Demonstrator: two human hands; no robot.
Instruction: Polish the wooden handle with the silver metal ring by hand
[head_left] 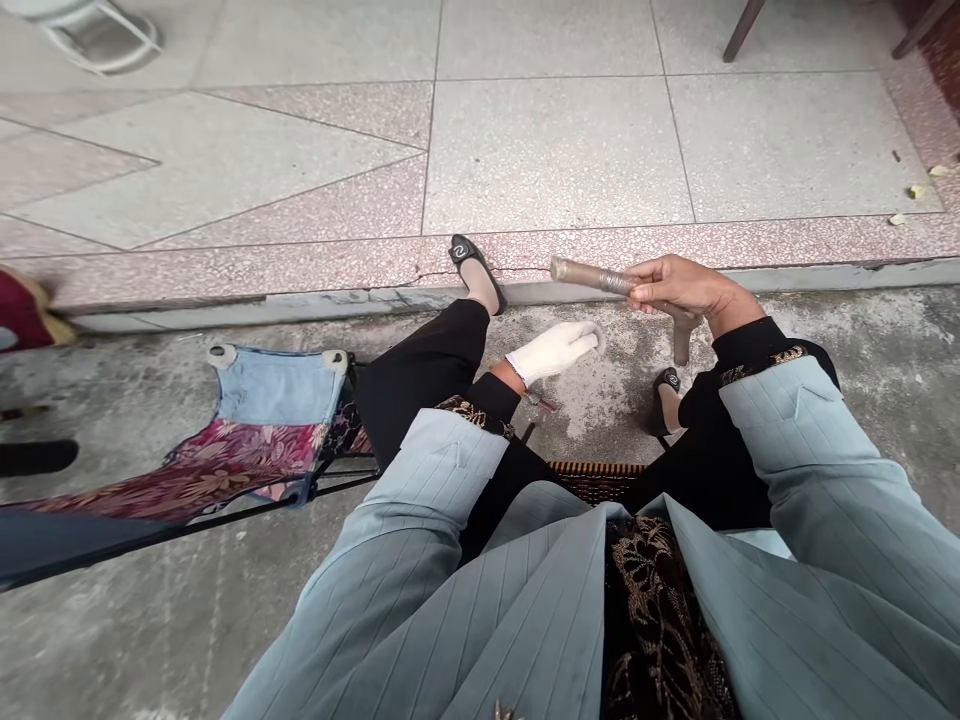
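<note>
My right hand [686,285], bare, is closed around a brown stick-like tool [583,273] with silvery wire wound round its middle. One end points left; a second brown part [682,345] hangs down below the hand, and the fingers hide how the two join. Lower and to the left, my left hand [556,352] wears a white knitted glove. Its fingers are curled together, with a small greyish rounded thing [598,338] at the fingertips that I cannot name. A gap separates the two hands, above the concrete ground.
A raised tiled step [555,150] runs across in front, its edge beyond my feet. To my left stands a folding chair [247,440] with blue and floral cloth. I sit on a woven seat [596,480]. A white stool [105,35] is far left; chair legs [742,30] show far right.
</note>
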